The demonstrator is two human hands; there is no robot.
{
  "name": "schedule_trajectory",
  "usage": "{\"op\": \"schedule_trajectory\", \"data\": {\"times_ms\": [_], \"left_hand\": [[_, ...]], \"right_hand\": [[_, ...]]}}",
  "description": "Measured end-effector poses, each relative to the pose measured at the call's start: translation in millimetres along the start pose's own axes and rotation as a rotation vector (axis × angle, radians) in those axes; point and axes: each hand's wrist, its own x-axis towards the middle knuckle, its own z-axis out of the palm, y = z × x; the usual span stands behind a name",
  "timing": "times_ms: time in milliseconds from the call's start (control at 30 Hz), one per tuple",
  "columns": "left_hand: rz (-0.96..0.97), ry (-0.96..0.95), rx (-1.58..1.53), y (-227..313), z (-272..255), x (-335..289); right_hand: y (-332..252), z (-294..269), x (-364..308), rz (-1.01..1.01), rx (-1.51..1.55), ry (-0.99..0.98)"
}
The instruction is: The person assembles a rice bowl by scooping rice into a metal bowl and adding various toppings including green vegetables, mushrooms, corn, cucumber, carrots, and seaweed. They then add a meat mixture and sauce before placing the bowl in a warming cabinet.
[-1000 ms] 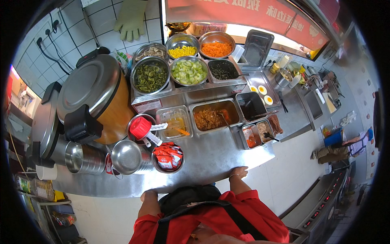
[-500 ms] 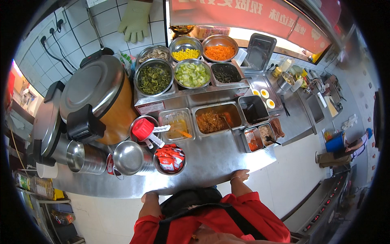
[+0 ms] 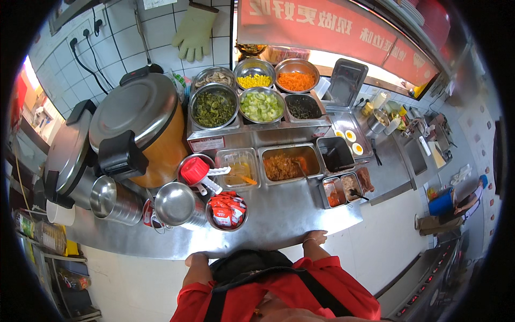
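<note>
My left hand (image 3: 196,258) rests at the front edge of the steel counter (image 3: 268,212), its fingers hidden. Farther right, my right hand (image 3: 316,236) lies on the same edge, open and holding nothing. Nearest my left hand stands a round steel bowl of red sachets (image 3: 228,209). Beyond it, a red scoop (image 3: 195,170) and white-handled tools sit in another bowl. A clear tub (image 3: 236,167) with an orange-handled utensil adjoins a steel pan of brown cooked food (image 3: 282,163) holding a spoon. Small containers (image 3: 342,191) with red and pale food sit beyond my right hand.
Two large cookers (image 3: 134,118) occupy the left, near steel pots (image 3: 177,204). A raised rack carries bowls of leafy greens (image 3: 213,106), chopped green vegetable (image 3: 261,105), corn (image 3: 254,80) and shredded carrot (image 3: 296,80). Halved eggs (image 3: 357,148) lie on a tray. Another person (image 3: 456,212) is at far right.
The view has turned slightly, so the counter's back and left items appear farther right. Both hands stay at the counter edge; nothing has been picked up or put down.
</note>
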Motion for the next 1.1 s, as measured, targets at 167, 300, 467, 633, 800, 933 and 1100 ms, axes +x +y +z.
{"op": "schedule_trajectory", "data": {"times_ms": [167,300,467,633,800,933,1100], "left_hand": [[-0.081,0.011,-0.047,-3,23,67],[0.064,0.012,0.095,-10,-4,-22],[0.062,0.082,-0.047,-11,-4,-22],[0.083,0.165,0.029,-3,-3,-14],[-0.099,0.047,-0.388,-11,1,-33],[-0.478,0.257,-1.886,0,-23,-92],[-0.457,0.258,-1.676,4,34,44]], "right_hand": [[8,17,5,-0.036,0.016,0.018],[12,9,2,-0.052,0.001,0.034],[12,11,11,0.095,0.058,-0.109],[5,11,5,0.079,-0.008,-0.131],[54,73,75,-0.218,-0.406,-0.117],[30,30,49,0.111,-0.062,0.002],[34,57,47,-0.013,-0.063,-0.147]]}}
